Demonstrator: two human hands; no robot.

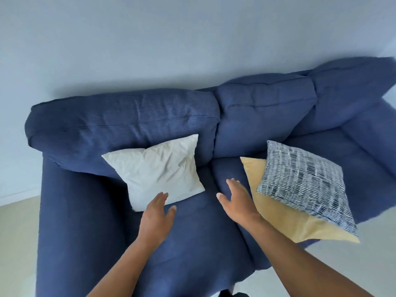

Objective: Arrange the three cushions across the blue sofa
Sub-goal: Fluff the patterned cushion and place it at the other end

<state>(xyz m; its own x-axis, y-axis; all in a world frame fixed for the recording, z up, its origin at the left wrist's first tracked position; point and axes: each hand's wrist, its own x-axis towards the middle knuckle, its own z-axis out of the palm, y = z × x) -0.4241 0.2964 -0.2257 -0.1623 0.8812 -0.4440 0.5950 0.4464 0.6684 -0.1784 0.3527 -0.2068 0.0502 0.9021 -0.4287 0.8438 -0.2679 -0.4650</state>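
Note:
The blue sofa (90, 221) fills the view, its back cushions against the wall. A white cushion (158, 170) leans on the left back cushion. On the middle seat a yellow cushion (285, 217) lies flat, and a navy-and-white patterned cushion (304, 185) rests on top of it. My left hand (157, 213) hovers open at the white cushion's near edge, holding nothing. Just left of the yellow cushion, my right hand (237, 200) is open over the bare seat between the cushions.
A pale wall (150, 39) stands behind the sofa. Light floor (17, 243) shows to the left of the sofa's arm and at the bottom edge. The sofa's right seat (368, 168) holds no cushion.

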